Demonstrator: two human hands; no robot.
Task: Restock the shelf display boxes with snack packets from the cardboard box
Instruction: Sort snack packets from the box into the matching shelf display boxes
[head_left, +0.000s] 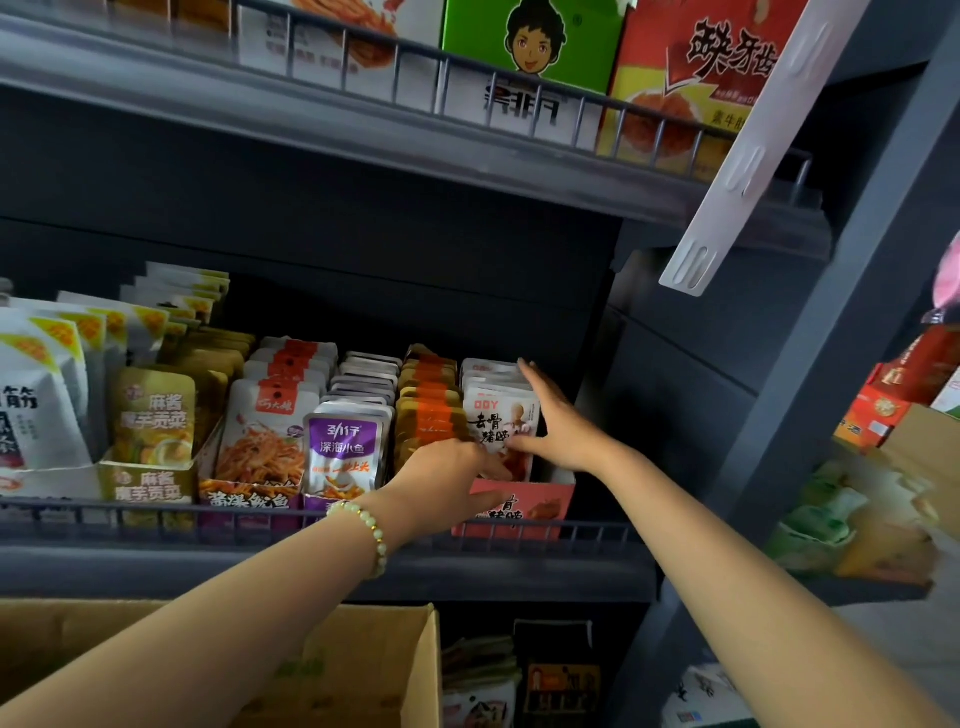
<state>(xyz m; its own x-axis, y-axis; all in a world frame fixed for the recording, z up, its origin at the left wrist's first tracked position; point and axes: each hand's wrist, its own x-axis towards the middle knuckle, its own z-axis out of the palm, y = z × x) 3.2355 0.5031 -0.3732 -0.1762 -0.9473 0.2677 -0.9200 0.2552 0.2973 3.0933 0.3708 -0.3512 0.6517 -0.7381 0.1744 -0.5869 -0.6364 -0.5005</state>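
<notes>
The right grip (558, 426), flat and open, holding nothing, presses the white packets (497, 408) beside it. The left grip (448, 483), open too, touches the front one. Push softly and keep them straight.

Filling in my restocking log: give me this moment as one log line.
task: shelf restock | left hand: touches front white snack packet in pink cardboard display box | right hand: flat against packet row's right side

Dim, soft-focus, wide-angle bowing at edges
</notes>
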